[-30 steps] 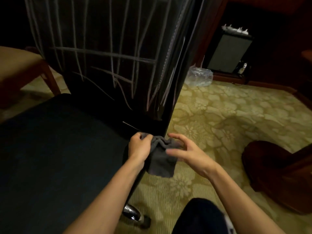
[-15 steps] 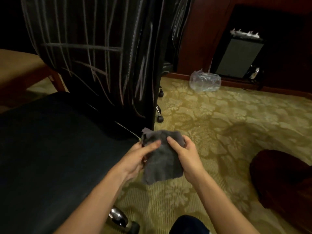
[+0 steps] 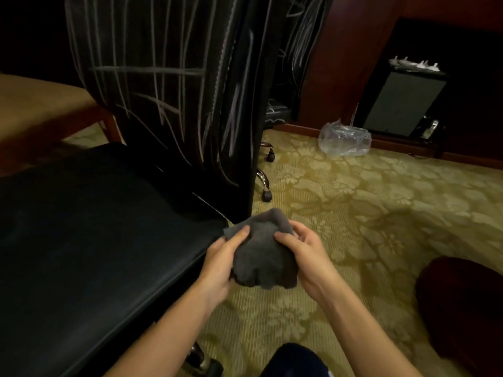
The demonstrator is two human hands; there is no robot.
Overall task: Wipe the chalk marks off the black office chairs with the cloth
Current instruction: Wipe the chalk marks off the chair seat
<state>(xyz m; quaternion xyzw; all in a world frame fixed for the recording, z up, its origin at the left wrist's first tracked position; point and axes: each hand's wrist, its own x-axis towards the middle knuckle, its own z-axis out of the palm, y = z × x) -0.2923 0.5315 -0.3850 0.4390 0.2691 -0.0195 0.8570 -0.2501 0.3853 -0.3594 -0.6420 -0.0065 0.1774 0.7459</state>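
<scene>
A black office chair (image 3: 89,240) stands at the left, its dark seat reaching to the bottom edge. Its backrest (image 3: 174,85) rises at top centre and is crossed by many pale chalk lines. I hold a bunched dark grey cloth (image 3: 261,254) just off the seat's right front corner, above the carpet. My left hand (image 3: 221,261) grips the cloth's left side with the thumb on top. My right hand (image 3: 303,254) grips its right side. A second black chair (image 3: 299,58) with chalk marks shows behind the backrest.
Patterned yellow-green carpet (image 3: 367,213) fills the right. A clear plastic bag (image 3: 344,140) lies by the wooden baseboard. A dark cabinet (image 3: 402,104) stands at upper right, a tan wooden-legged seat (image 3: 38,110) at the left, a dark red rounded object (image 3: 460,303) at lower right.
The view has shifted left, showing more carpet and the second chair. My right hand closed onto the cloth, and both hands have gathered it into a rounder bundle.
</scene>
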